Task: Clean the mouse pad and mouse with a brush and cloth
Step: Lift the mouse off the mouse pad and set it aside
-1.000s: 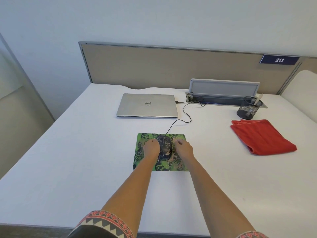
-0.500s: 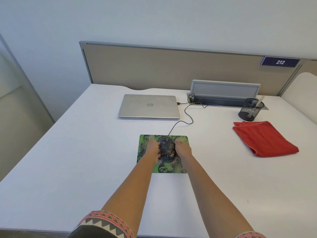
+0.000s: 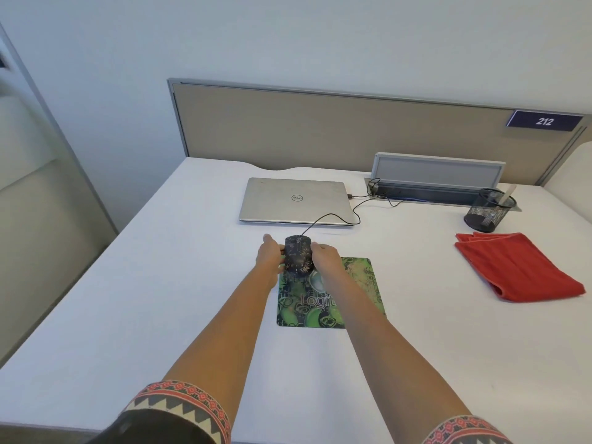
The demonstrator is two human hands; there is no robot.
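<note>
**Both grips on the mouse at the pad's far left corner**

The left grip (image 3: pixel 270 256) and the right grip (image 3: pixel 326 256), two bare hands, clasp the mouse (image 3: pixel 299 256) between them. The left one's fingers curl against its left flank and the right one's against its right flank. The mouse is dark with pale speckles. It sits across the far edge of the mouse pad (image 3: pixel 358 283), at the pad's far left corner, half over the pad and half past it. Whether it rests there or is raised cannot be told.

The pad is green and patterned and lies flat on the white desk (image 3: pixel 160 299); the right forearm crosses its middle. The mouse's black cable (image 3: pixel 333 216) runs away from the pad's far edge, curving right. Just beyond that edge lies a shut silver laptop (image 3: pixel 294 200). Well to the right of the pad is a folded red cloth (image 3: pixel 515 264). Beyond the pad and further right than the cloth's near end stands a black mesh cup (image 3: pixel 488 214) with a pale handle (image 3: pixel 509 192) leaning in it; what the handle belongs to is unclear. Behind all this, far from the pad, a beige partition (image 3: pixel 320 123) carries a plate reading 212 (image 3: pixel 544 121).
</note>
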